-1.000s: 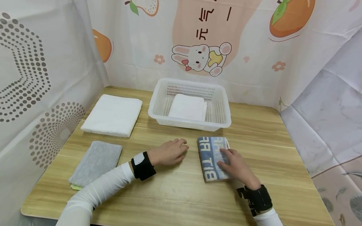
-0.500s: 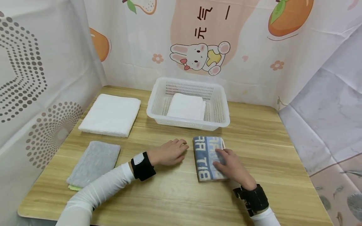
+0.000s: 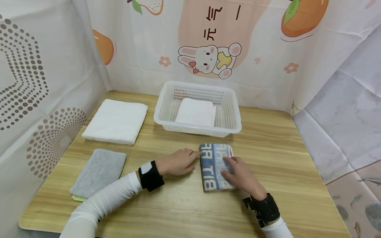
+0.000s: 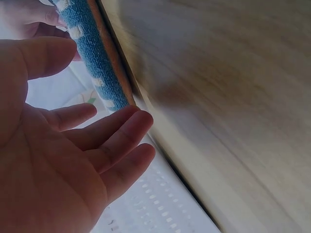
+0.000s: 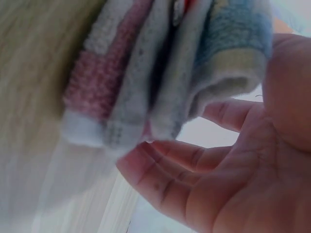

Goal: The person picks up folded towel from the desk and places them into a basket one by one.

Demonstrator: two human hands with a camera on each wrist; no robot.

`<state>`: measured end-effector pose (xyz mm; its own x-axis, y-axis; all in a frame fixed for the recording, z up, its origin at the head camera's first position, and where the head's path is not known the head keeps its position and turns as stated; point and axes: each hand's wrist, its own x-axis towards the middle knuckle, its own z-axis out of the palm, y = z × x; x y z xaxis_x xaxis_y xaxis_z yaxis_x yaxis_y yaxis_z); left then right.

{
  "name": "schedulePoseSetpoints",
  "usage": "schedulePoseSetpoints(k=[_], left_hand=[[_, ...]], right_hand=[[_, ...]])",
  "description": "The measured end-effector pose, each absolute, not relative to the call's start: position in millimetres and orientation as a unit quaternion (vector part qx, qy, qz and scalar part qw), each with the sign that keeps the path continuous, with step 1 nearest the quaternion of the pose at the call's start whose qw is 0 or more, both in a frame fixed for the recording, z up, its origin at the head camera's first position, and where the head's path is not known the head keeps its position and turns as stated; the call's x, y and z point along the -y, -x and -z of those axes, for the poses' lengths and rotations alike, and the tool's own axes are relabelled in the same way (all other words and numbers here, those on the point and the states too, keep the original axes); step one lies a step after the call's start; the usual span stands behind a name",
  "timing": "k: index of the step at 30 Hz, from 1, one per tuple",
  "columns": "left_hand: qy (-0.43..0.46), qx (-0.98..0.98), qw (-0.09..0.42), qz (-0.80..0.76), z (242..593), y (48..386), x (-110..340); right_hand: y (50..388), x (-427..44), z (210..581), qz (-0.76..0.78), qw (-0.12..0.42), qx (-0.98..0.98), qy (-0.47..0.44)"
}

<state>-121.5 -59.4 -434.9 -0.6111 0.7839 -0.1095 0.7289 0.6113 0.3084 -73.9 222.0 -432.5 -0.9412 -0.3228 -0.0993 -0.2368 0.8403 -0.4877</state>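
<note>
Both hands up on my feed now: the left hand has its fingers loosely spread, an index fingertip right at the near side of the folded blue towel, and the right hand lays parted fingers and thumb on the towel's opposite side, so it sits between them. Beyond both hands I see the white basket with a folded white cloth inside; left of the left hand, a grey cloth and, farther forward, a thick white towel
</note>
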Motion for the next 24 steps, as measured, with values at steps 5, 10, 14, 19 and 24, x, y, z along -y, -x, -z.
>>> schedulePoseSetpoints(k=[5,10,14,19,24], left_hand=[[-0.419,-0.890,0.126,-0.129,435.5,119.7,60.2],[-0.418,-0.889,0.129,-0.134,436.4,119.0,61.0],[-0.419,-0.889,0.130,-0.131,437.0,118.7,61.2],[-0.418,-0.888,0.135,-0.134,436.4,117.3,60.8],[-0.418,-0.888,0.133,-0.138,436.5,116.9,60.2]], right_hand=[[73.4,-218.8,432.9,0.245,0.093,-0.954,0.148],[73.3,-216.4,432.2,0.253,0.101,-0.951,0.146],[73.9,-215.2,433.0,0.263,0.105,-0.948,0.146],[74.9,-213.8,436.9,0.268,0.104,-0.947,0.143],[73.8,-212.8,438.9,0.286,0.096,-0.944,0.130]])
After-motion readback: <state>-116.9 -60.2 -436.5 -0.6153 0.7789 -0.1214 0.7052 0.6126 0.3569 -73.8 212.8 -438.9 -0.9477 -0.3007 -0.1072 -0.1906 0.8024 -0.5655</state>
